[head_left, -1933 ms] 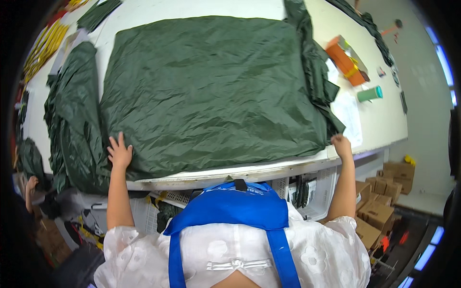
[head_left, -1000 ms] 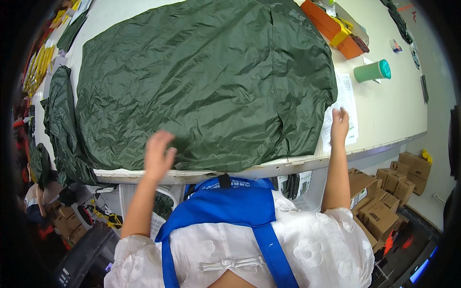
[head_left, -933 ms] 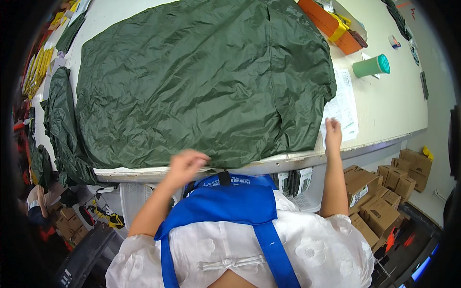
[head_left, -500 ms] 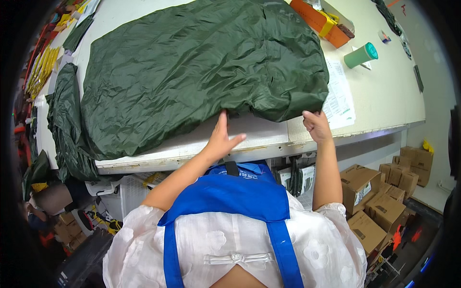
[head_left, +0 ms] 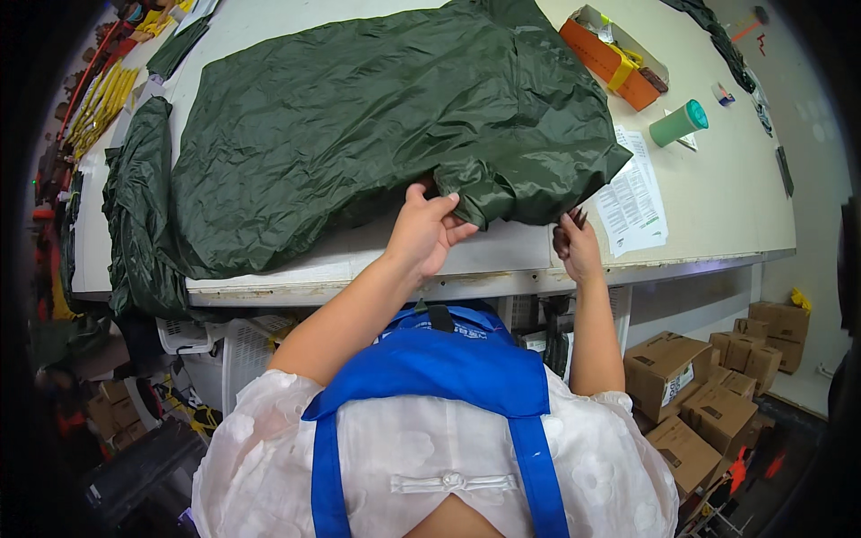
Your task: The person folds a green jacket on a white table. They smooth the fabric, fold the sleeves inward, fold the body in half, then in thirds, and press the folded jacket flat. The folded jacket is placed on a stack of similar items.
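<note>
A large sheet of crinkled dark green fabric [head_left: 359,125], thin and slightly shiny, lies over the table. At its near edge my left hand [head_left: 425,229] is closed on a bunched fold, with some fingertips hidden against the cloth. My right hand [head_left: 581,249] pinches the fabric's near right edge, its fingertips partly in shadow. Between the two hands the cloth is gathered into folds and hangs close to the table's front.
On the white table [head_left: 359,277], printed sheets [head_left: 635,211] lie right of the fabric. Beyond are a green cup [head_left: 674,125] and an orange box [head_left: 610,65]. More green fabric [head_left: 139,206] drapes over the left end. Cardboard boxes [head_left: 662,368] stand at lower right.
My left hand, open with its thumb out before, has closed on the fabric edge. The cloth between my hands is more bunched, and my right hand has shifted slightly left and down.
</note>
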The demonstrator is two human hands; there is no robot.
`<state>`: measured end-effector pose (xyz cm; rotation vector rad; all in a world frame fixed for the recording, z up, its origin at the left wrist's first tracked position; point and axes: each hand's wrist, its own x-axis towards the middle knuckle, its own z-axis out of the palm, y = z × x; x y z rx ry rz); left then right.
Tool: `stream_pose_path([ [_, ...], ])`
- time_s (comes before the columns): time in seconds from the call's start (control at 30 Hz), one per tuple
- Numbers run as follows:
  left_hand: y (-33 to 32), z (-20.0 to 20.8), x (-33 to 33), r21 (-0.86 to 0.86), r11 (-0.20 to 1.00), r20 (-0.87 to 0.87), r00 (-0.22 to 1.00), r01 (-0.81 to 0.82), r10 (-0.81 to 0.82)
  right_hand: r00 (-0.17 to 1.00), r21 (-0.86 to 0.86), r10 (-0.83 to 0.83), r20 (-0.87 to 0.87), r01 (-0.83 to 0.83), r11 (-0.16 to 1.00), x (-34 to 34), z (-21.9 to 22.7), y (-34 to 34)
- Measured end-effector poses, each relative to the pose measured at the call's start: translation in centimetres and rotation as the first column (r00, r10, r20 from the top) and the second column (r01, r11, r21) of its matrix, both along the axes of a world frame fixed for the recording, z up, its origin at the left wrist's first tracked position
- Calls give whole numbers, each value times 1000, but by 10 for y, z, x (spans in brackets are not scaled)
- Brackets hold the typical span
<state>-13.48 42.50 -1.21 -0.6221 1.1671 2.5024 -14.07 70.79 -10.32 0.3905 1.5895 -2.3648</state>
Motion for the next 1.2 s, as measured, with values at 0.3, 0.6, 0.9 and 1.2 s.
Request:
stream_pose_path([
  [0.3, -29, -34, 51, -269, 734, 15, 765, 624, -644, 974, 365, 38, 224, -120, 923, 117, 65, 56],
  [0.6, 22, -114, 33, -985, -79, 97, 110, 154, -989, 875, 177, 142, 463, -249, 952, 202, 25, 78],
  [0.9, 19, -130, 58, -864, -400, 397, 77, -307, -915, 664, 501, -12, 748, -552, 666, 285, -21, 54],
  [1.2, 25, -120, 53, -993, -98, 81, 237, -61, -968, 977, -332, -180, 116, 209, 920, 78, 134, -35],
])
